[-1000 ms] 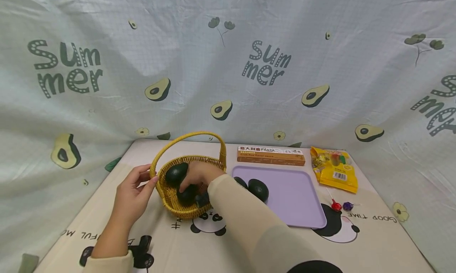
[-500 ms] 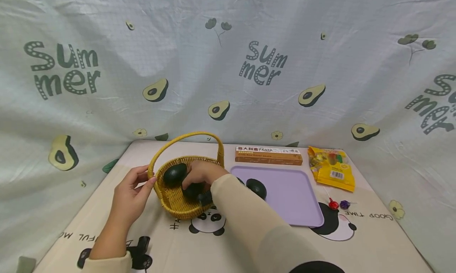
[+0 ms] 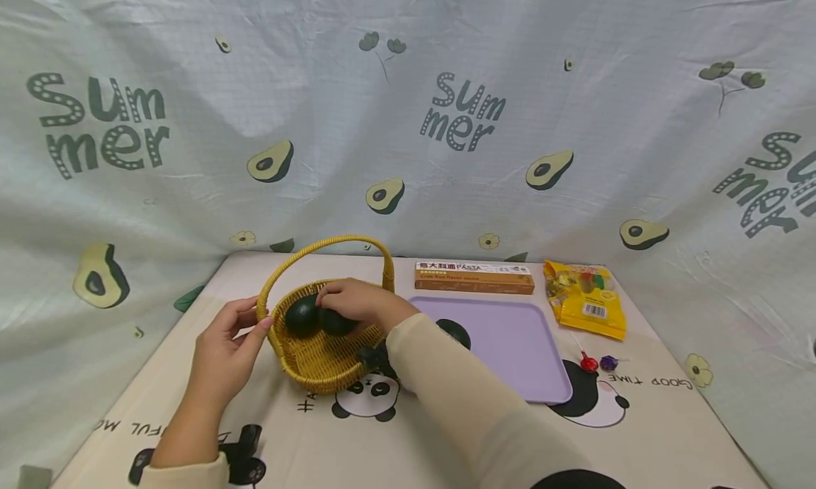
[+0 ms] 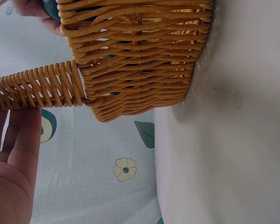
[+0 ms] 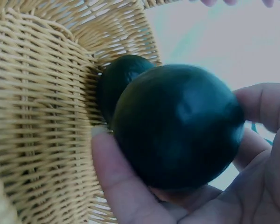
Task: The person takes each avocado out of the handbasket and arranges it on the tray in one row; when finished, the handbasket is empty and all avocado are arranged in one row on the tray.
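Note:
My left hand (image 3: pixel 223 351) pinches the handle of a yellow wicker basket (image 3: pixel 321 383) at its left base; the left wrist view shows fingertips against the woven handle (image 4: pixel 42 86). Inside the basket, my right hand (image 3: pixel 360 303) grips a dark green avocado (image 5: pixel 179 126) between thumb and fingers. Another avocado (image 3: pixel 301 317) sits against the basket's far-left wall, partly behind the held one in the right wrist view. A further avocado (image 3: pixel 455 332) lies on the lilac tray (image 3: pixel 510 354), partly covered by the right sleeve.
Behind the tray lies a pasta box (image 3: pixel 474 278). A yellow snack bag (image 3: pixel 586 301) is at the back right, with a red lollipop (image 3: pixel 588 362) and a purple lollipop (image 3: pixel 608 363) in front of it. A printed curtain (image 3: pixel 408 120) hangs behind the table.
My right hand has raised the avocado from lower in the basket, close beside the other one. My left hand still holds the handle. The whole view has shifted slightly left.

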Demonstrator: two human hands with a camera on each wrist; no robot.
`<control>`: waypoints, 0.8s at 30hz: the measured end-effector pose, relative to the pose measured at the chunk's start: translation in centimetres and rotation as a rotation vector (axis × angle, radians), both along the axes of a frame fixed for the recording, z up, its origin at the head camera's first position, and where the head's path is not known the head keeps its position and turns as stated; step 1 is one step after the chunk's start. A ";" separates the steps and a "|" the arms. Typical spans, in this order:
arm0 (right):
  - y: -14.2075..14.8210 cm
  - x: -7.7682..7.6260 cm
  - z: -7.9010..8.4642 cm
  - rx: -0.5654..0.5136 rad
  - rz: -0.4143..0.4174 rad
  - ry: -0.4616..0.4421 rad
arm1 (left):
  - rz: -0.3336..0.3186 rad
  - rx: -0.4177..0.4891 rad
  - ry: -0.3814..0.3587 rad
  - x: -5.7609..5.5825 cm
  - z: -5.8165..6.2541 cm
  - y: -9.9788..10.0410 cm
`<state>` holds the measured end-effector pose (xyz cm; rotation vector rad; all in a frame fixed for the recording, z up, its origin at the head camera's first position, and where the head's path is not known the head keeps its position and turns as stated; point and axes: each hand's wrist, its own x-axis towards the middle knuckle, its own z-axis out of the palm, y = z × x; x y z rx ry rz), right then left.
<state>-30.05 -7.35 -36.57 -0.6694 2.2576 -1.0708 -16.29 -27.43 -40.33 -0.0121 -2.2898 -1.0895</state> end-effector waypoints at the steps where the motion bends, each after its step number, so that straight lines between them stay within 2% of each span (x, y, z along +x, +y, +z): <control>1: 0.2 0.0 0.1 0.007 0.016 0.032 | -0.001 0.000 0.000 0.0 0.0 0.0; 7: 1.8 -0.3 0.6 0.047 0.108 0.212 | -0.001 0.005 0.008 0.0 -0.1 0.2; 18: 4.1 0.0 1.8 0.031 0.141 0.250 | -0.001 0.020 0.029 0.0 0.1 0.4; 24: 5.3 0.3 2.0 0.001 0.111 0.239 | -0.002 0.012 0.031 0.1 0.2 0.4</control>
